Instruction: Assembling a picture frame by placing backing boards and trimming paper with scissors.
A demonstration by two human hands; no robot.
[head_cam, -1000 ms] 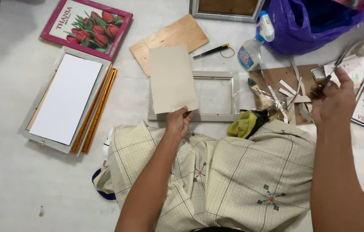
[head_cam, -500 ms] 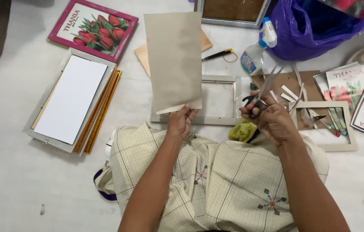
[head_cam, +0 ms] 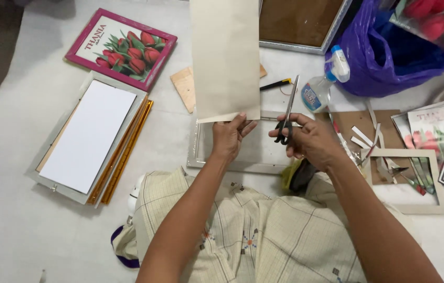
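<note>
On the floor at far left, a silver frame [head_cam: 41, 181] lies with a white sheet [head_cam: 90, 134] in it and gold mouldings [head_cam: 125, 152] just beside: apparently finished stock. At centre, the left hand [head_cam: 229, 139] pinches the bottom edge of a beige card [head_cam: 225, 57], held upright and uncut above an empty silver frame [head_cam: 201, 152]. The right hand [head_cam: 311, 141] is closed through the scissors [head_cam: 287, 112], blades pointing up, apart from the card. Cutting appears not yet begun. Offcut strips [head_cam: 363, 137] lie at right.
</note>
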